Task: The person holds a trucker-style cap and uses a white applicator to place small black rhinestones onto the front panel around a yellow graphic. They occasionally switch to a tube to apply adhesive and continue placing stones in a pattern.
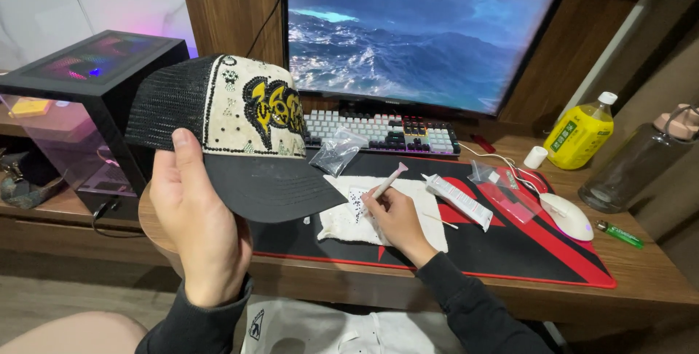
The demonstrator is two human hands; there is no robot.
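Gripped by the left hand (195,234), thumb over the brim edge: black mesh-backed cap with cream beaded front panel (231,125), raised at near left. Pinched in the right hand (397,219): slim pink pen-shaped stick (388,181), tip down on white cloth (349,219) dotted with tiny dark beads. Just beyond, near the keyboard (382,133): clear plastic bag (336,152), contents unclear. Far right: yellow bottle (580,132), clear bottle (633,168).

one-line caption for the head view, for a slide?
Left hand holds up a studded cap while right hand holds a pink stick over a white cloth.
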